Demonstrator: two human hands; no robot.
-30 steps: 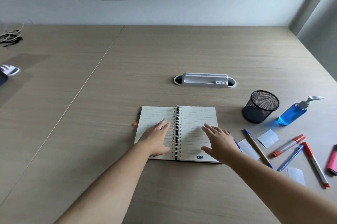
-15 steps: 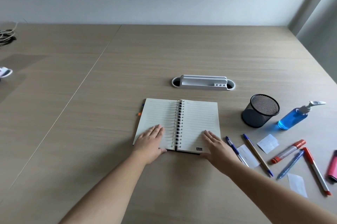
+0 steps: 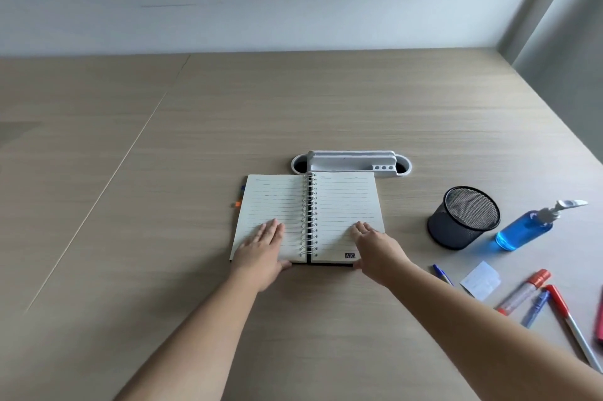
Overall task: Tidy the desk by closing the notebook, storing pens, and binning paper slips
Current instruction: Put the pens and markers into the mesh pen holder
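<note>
The white lined spiral-bound notebook (image 3: pixel 310 214) lies open and flat near the middle of the pale wood-grain bench (image 3: pixel 163 172), its far edge just beside a white oval plastic cable tray (image 3: pixel 351 162) set into the surface. Coloured tabs project from the notebook's left edge.

The left hand (image 3: pixel 262 252) lies flat on the lower part of the left page, fingers extended together, thumb at the near edge — open, gripping nothing. The right hand (image 3: pixel 375 247) lies likewise on the lower right page, fingers extended and open, its thumb at the notebook's near edge beside the small printed logo.

To the right of the notebook stands a black wire-mesh pen cup (image 3: pixel 463 218), upright. Just beside it, further right, a clear bottle of blue liquid with a white pump (image 3: pixel 528 227) is seen.

Nearer the person on the right side lie the loose items: a blue-capped pen (image 3: pixel 442 274) partly hidden by the right forearm, a small white paper slip (image 3: pixel 480 280), an orange-capped marker (image 3: pixel 525 291), a blue pen (image 3: pixel 535 307) touching it, and a red-and-white pen (image 3: pixel 571 325). A pink object at the frame's right edge is cut off — identity cannot be told.
</note>
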